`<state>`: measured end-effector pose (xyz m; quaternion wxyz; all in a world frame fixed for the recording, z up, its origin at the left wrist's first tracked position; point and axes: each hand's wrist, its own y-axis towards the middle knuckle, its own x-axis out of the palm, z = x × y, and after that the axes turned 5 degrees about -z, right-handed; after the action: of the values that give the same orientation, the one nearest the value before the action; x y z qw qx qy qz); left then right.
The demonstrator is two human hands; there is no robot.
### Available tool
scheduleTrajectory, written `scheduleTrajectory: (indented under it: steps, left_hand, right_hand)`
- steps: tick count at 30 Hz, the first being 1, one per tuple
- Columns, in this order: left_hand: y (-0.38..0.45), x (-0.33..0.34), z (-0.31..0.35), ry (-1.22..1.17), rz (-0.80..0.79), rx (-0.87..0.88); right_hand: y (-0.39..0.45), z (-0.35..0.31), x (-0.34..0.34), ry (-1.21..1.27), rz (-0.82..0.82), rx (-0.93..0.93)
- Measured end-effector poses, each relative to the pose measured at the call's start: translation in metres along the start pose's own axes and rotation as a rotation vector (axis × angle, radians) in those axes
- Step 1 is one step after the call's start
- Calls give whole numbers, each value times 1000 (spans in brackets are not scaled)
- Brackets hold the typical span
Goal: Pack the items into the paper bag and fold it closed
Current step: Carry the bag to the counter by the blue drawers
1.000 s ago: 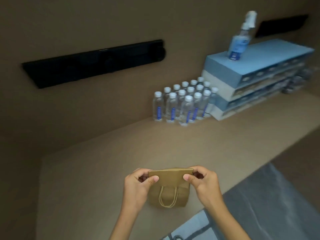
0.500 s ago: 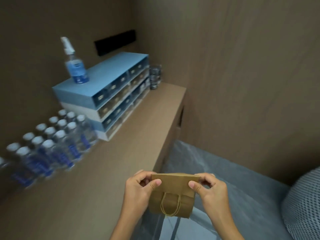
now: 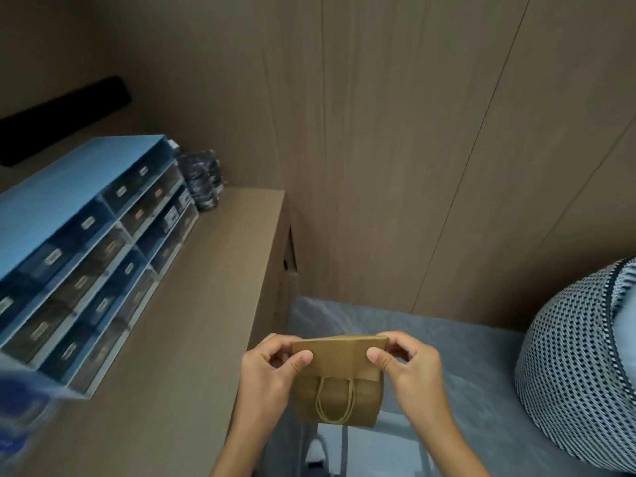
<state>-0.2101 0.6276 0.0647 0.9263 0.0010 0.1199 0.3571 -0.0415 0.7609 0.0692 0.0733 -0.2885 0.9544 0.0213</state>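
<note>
A small brown paper bag (image 3: 339, 397) with twine handles hangs in the air between my hands, its top folded over toward me. My left hand (image 3: 272, 376) pinches the left end of the folded flap, thumb in front. At the right end, my right hand (image 3: 411, 373) grips the flap the same way. The bag is past the shelf's right end, over the grey bed surface. Its contents are hidden.
A brown shelf (image 3: 192, 325) runs along the left with a blue drawer organiser (image 3: 86, 242) and dark stacked cups (image 3: 203, 180) at its far end. Wood-panel walls stand ahead. A grey bed cover (image 3: 464, 356) lies below, with a patterned pillow (image 3: 581, 359) at right.
The view has swung right, away from the water bottles and spray bottle. Both hands have carried the folded bag off the shelf and now hold it over the bed.
</note>
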Motion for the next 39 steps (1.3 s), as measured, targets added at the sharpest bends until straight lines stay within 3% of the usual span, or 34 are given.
scheduleTrajectory:
  steps: [13,22,30,35,39]
  left_hand:
    - [273,24,-16,-10,-89,30]
    - [408,40,-32,-37,-36,23]
    - [507,17,-61,-55,288,-135]
    - [517,-24,-68,-51,604,-243]
    - [492,-56,-81,1,845,-336]
  right_hand:
    - [248,-16,15,-57,85,-57]
    - [397,-10,25,-27,44,-70]
    - [555,3,85,-46,-252,-87]
    - [628,-5,166,-135,-595,-167]
    - [639,-3,247,-91,-881,-98]
